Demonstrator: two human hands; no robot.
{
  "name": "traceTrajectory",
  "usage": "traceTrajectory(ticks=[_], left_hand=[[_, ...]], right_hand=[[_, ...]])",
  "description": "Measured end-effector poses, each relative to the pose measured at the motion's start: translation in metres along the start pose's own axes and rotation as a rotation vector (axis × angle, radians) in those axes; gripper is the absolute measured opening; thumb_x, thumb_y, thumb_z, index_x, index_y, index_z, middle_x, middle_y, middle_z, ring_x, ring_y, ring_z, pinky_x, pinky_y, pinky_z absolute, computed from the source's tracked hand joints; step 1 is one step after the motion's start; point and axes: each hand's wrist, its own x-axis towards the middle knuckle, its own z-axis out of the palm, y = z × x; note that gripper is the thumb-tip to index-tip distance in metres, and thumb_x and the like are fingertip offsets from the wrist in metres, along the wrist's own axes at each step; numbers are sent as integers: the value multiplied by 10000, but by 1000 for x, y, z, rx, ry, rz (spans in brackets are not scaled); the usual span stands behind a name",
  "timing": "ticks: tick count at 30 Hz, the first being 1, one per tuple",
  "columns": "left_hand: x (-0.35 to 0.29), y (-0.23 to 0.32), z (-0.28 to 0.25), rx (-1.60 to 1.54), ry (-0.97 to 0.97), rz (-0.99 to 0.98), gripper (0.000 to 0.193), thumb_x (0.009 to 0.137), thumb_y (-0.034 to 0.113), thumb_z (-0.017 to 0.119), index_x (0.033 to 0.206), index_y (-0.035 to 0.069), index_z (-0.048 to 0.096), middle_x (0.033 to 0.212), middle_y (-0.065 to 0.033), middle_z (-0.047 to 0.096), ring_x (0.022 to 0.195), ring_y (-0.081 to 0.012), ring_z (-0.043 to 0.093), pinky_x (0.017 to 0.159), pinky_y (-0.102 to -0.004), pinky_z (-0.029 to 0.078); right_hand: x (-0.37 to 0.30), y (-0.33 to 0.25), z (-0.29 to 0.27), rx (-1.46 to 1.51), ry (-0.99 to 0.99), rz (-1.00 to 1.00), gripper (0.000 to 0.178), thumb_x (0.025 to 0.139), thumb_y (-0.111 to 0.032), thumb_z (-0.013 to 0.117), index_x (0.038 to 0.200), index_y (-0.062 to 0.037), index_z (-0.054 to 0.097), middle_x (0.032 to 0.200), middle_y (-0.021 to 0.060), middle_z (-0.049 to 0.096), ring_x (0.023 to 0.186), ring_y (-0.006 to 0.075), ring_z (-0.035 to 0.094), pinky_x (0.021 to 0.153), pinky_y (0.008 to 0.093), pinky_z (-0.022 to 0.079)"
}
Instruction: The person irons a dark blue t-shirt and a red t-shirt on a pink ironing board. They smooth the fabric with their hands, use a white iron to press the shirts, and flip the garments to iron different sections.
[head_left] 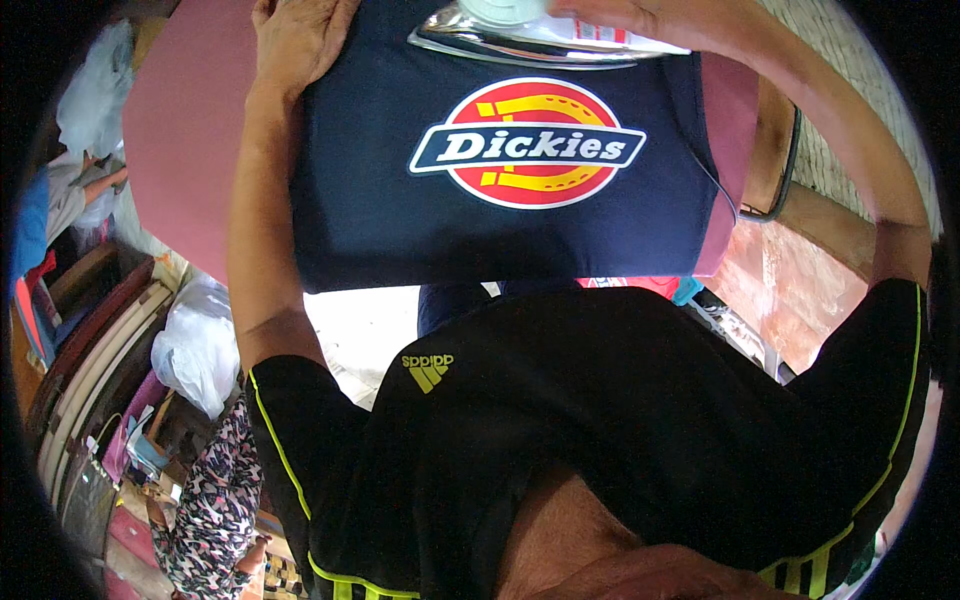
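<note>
A dark navy cloth, seemingly a garment, is spread over a pink padded ironing board. Printed on it is a red oval emblem with a yellow horseshoe shape and a dark lettered banner. My right hand is closed on a clothes iron at the far edge of the view; the iron's shiny soleplate rests on the cloth just beyond the emblem. My left hand lies flat across the cloth's far left part, fingers stretched out, their tips partly cut off by the frame.
A thin dark cord runs along the board's right side. White plastic bags and stacked boards or panels stand at the left. Another person in a patterned garment is at the lower left. Reddish floor tiles show at the right.
</note>
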Motion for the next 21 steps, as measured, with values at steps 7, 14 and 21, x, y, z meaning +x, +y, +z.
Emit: traceTrajectory(ticks=[7, 14, 21], left_hand=[[8, -9, -12, -80, -51, 12, 467, 1021, 329, 448, 1461, 182, 504, 1572, -35, 410, 1398, -313, 378, 1073, -598, 292], [28, -17, -30, -110, -56, 20, 472, 970, 321, 571, 1398, 125, 541, 1454, -94, 495, 1281, -347, 466, 967, -601, 409], [73, -53, 4, 87, 189, 80, 456, 886, 357, 705, 1218, 54, 624, 1206, -187, 617, 1129, -395, 580, 916, -468, 480]], right_hand=[[15, -13, 4, 105, 113, -67, 434, 973, -404, 646, 949, 24, 583, 728, 239, 626, 659, 348, 659, 608, 422, 491], [-22, -6, -3, 22, 141, 236, 381, 981, -390, 625, 987, -11, 590, 799, 192, 651, 723, 330, 673, 635, 423, 497], [-22, -53, -31, 469, 314, 649, 315, 1020, -327, 526, 1139, -44, 598, 816, 30, 600, 697, 114, 583, 584, 266, 485]])
